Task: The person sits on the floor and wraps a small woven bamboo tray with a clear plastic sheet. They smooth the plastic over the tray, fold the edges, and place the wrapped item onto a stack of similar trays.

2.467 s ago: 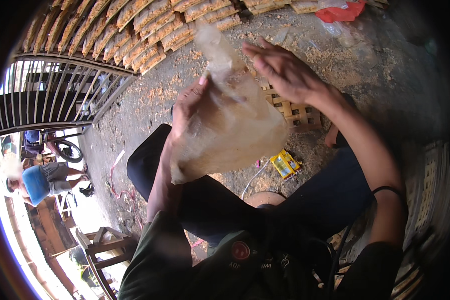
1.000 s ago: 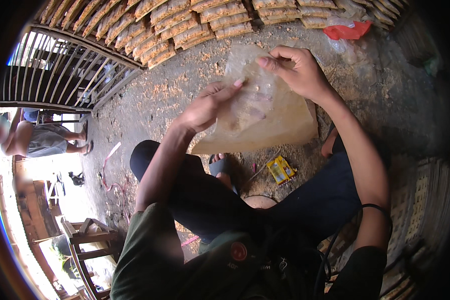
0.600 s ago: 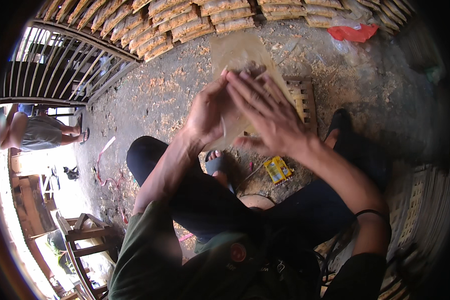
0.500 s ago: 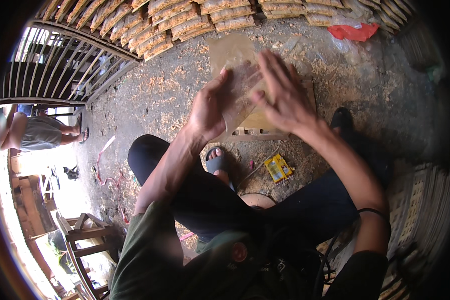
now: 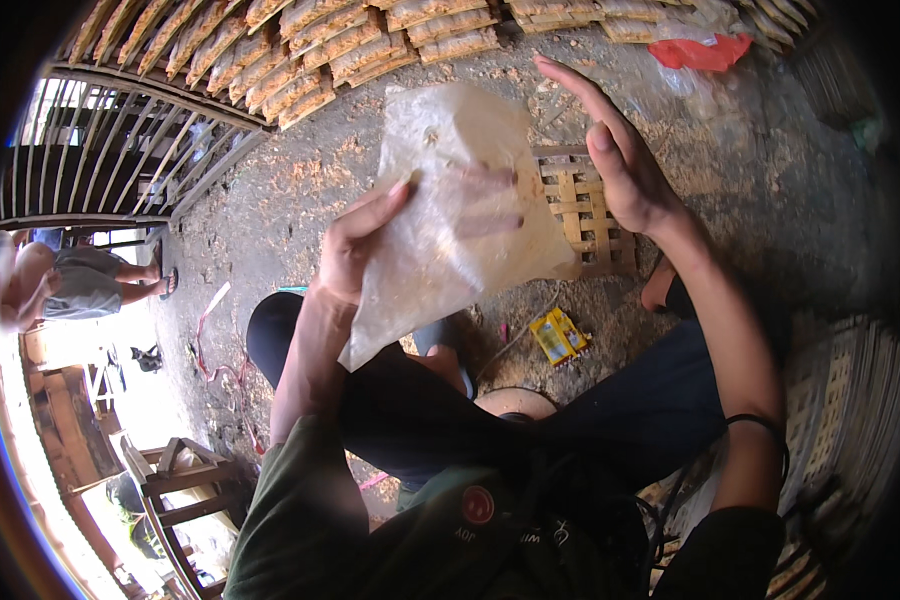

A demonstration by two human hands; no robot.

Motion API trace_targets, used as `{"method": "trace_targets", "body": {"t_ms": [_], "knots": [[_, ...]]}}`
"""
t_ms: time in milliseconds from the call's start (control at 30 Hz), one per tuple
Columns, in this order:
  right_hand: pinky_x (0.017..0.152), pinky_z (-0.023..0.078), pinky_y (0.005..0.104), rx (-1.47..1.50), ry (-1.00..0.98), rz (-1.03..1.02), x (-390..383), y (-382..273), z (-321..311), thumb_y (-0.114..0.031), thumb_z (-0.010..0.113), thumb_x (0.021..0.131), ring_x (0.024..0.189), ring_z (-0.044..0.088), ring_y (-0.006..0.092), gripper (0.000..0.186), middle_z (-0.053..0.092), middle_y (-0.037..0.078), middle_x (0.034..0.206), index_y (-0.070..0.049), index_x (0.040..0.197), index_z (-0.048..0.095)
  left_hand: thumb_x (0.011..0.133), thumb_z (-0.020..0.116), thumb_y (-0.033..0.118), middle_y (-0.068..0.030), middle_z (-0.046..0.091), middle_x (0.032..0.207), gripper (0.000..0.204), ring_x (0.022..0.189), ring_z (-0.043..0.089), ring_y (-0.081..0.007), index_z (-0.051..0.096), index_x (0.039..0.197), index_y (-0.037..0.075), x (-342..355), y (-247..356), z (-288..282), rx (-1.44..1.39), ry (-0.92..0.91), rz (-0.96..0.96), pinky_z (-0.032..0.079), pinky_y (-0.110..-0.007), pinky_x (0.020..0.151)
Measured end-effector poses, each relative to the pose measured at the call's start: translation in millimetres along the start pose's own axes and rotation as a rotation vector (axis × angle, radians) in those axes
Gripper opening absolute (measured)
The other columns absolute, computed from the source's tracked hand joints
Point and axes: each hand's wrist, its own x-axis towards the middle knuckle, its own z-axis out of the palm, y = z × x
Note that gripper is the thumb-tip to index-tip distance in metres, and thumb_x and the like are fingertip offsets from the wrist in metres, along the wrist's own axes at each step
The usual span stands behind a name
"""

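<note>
My left hand (image 5: 355, 250) holds a clear, cloudy plastic bag (image 5: 450, 215) up in front of me, thumb on the near side and fingers showing faintly through the film behind it. My right hand (image 5: 620, 160) is raised to the right of the bag, palm flat, fingers spread and empty, a short gap away from the plastic. Below the bag, a woven bamboo lattice piece (image 5: 585, 215) lies on the ground. My dark-trousered legs are folded beneath.
Rows of woven bamboo pieces (image 5: 350, 50) are stacked along the back. A red plastic bag (image 5: 700, 50) lies at the upper right, and a small yellow packet (image 5: 558, 335) on the sawdust-strewn ground. Metal gate bars (image 5: 100, 150) stand left; another person (image 5: 60, 285) crouches outside. A wooden frame (image 5: 180, 480) sits lower left.
Both palms were pressed against the bag half a second ago. Now my right hand has pulled away to the right and opened, and my left hand alone holds the bag, which hangs wider.
</note>
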Motion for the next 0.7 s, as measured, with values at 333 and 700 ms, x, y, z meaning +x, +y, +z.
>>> {"method": "trace_targets", "body": {"t_ms": [333,700], "knots": [[0.09,0.05,0.0307,0.351,-0.718,0.242,-3.3,0.5,-19.9,-0.029,0.074,0.095,0.091,0.065,0.0117,0.03,0.071,0.002,0.096,-0.001,0.105,0.071,0.096,0.059,0.03,-0.043,0.052,0.135,0.062,0.118,0.062,-0.0481,0.049,0.137,-0.014,-39.8,31.1,-85.3,0.132,-0.069,0.149,0.049,-0.061,0.103],[0.07,0.05,0.0298,0.246,-0.495,0.192,1.5,-22.2,0.0,-0.027,0.063,0.102,0.077,0.063,0.0106,0.027,0.065,0.003,0.082,-0.001,0.098,0.064,0.095,0.061,0.05,-0.0206,0.027,0.165,0.089,0.154,0.023,-0.0334,0.024,0.16,0.001,-24.1,71.5,-59.7,1.325,0.078,0.315,0.021,-0.053,0.123]]}}
